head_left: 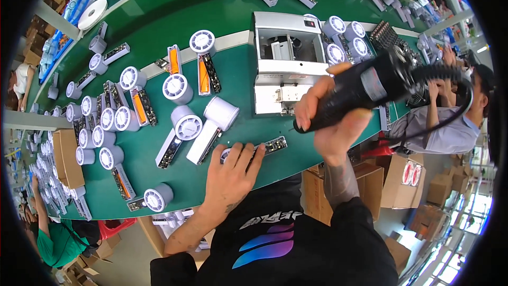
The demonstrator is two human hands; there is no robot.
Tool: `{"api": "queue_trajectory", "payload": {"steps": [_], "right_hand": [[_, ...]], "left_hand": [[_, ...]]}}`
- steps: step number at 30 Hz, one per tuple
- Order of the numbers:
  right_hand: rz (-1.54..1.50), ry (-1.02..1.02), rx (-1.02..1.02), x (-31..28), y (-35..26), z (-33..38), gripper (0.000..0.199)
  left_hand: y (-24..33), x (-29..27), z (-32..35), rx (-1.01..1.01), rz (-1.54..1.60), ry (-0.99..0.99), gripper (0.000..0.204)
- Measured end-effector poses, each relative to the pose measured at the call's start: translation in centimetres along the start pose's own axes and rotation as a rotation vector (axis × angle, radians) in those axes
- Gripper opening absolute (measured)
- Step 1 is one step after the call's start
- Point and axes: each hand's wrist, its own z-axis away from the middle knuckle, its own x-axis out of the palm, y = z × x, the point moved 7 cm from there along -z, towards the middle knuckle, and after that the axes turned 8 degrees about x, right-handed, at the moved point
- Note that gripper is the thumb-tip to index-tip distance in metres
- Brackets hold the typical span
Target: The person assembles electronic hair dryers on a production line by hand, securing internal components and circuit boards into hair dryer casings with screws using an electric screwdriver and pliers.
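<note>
gripping a black corded tool (352,92), right hand (336,139) curled nearly closed

Held tilted over the tabletop (253,126), near its front edge: black cylindrical power tool (350,94), pale label on its side, dark ribbed cord curving from the thicker end. Lying close to that edge's middle, partly hidden: pale unit (275,145) with exposed circuit board.

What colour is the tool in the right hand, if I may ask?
The tool is black, seen best in the head view.
</note>
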Motion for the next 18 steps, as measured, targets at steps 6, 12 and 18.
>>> {"api": "queue_trajectory", "payload": {"steps": [6,12,18], "right_hand": [[-0.078,-0.008,0.022,-0.1,1.0,1.1,0.091],[-0.086,0.024,0.064,-0.2,2.3,0.9,0.090],[-0.129,-0.081,-0.001,-0.3,3.2,1.6,0.085]], "left_hand": [[0.3,0.4,0.0,-0.026,-0.045,0.043,0.036],[0.3,0.4,0.2,-0.006,-0.057,0.021,0.036],[0.3,0.4,0.1,-0.002,-0.056,0.010,0.042]]}}
